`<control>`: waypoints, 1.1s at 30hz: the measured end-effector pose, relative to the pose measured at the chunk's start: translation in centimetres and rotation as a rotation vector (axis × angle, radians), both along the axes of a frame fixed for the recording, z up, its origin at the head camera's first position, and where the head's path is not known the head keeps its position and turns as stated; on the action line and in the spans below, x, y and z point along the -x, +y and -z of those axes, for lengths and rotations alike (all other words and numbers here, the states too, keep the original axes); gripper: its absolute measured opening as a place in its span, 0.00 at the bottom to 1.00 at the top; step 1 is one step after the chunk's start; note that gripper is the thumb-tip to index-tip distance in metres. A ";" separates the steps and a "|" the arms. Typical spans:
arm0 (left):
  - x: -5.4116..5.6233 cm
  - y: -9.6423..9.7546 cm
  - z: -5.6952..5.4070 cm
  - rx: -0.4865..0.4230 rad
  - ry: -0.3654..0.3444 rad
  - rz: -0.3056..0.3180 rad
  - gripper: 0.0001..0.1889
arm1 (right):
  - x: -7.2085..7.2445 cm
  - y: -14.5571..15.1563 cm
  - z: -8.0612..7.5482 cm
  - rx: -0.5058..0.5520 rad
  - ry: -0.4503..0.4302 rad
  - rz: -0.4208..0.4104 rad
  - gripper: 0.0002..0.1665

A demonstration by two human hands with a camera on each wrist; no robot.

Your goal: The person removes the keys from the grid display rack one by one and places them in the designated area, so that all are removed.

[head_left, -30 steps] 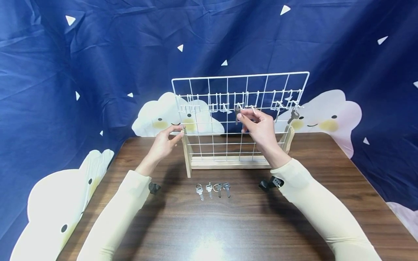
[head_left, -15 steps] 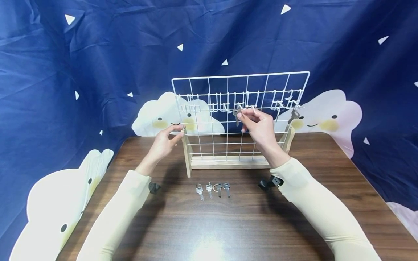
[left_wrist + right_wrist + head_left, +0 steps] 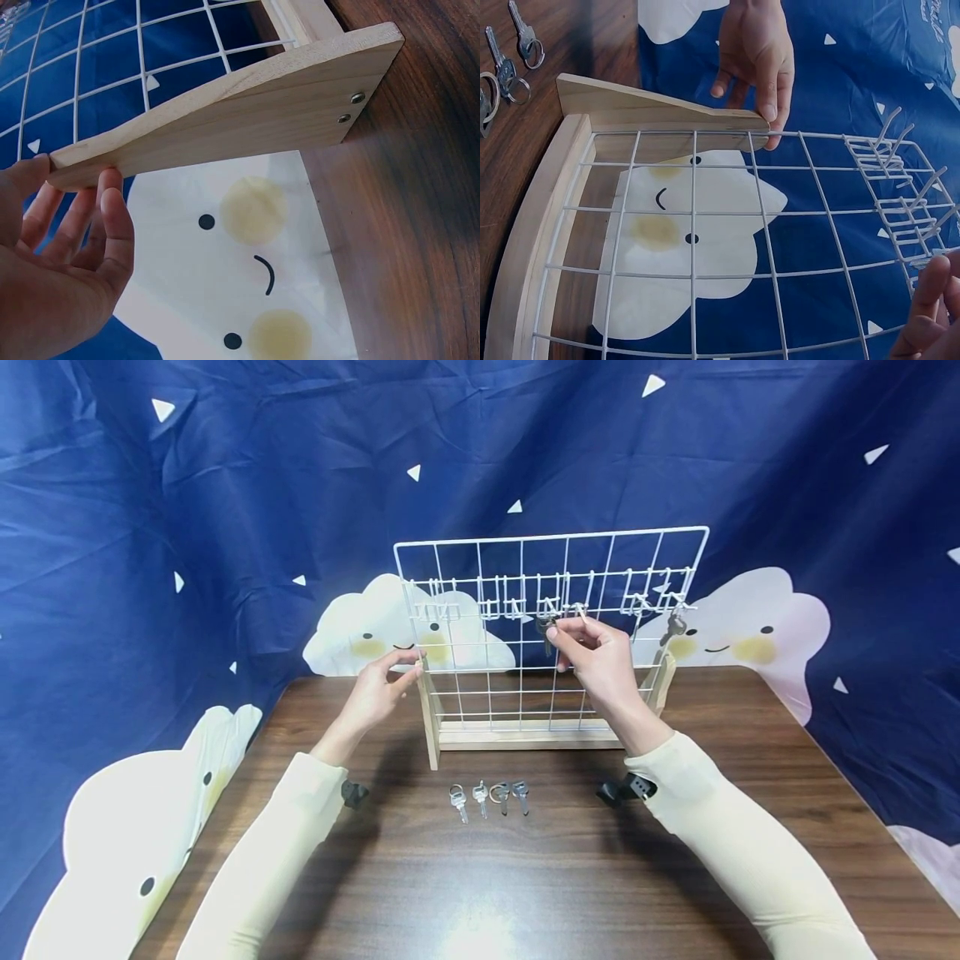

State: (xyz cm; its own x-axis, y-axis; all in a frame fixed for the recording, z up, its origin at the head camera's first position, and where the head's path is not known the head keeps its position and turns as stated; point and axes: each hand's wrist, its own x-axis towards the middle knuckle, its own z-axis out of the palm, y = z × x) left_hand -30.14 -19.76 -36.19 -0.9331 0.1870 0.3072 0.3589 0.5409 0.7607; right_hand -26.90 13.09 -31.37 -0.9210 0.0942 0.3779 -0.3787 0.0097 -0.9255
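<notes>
A white wire grid (image 3: 552,536) with a row of hooks stands in a pale wooden frame (image 3: 430,714). My left hand (image 3: 375,692) pinches the top end of the frame's left side piece, thumb on one face and fingertips against the other, as the left wrist view shows. At the hook row, my right hand (image 3: 600,664) pinches a key (image 3: 547,647) just under a middle hook (image 3: 550,604). Fingers cover part of that key, and whether its ring is on the hook I cannot tell. Only the right fingertips appear at the edge of the right wrist view.
Several keys (image 3: 459,802) with rings lie in a row on the dark wooden table (image 3: 480,877), in front of the frame. Another key (image 3: 676,625) hangs from a hook at the grid's right end. A blue cloth (image 3: 337,460) with clouds hangs behind.
The right hand has dipped very slightly, and the key in its fingers has turned and shifted a little lower. The left hand stays on the frame.
</notes>
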 end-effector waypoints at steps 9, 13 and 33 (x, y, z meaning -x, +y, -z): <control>0.0 0.1 0.0 -0.003 -0.005 -0.004 0.18 | -0.8 0.3 0.1 0.012 0.033 -0.018 0.05; 0.0 0.1 0.0 -0.005 -0.008 -0.003 0.18 | -1.2 0.5 0.1 0.023 0.039 -0.029 0.03; 0.1 0.0 0.1 -0.009 -0.009 0.002 0.18 | -2.2 0.7 0.0 0.072 0.078 -0.041 0.02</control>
State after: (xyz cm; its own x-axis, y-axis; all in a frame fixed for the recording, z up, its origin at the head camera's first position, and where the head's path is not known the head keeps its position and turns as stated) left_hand -30.20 -19.75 -36.25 -0.9355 0.1863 0.3003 0.3530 0.5328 0.7691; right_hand -24.66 13.79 -31.34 -0.8928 0.0863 0.4421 -0.4482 -0.0725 -0.8910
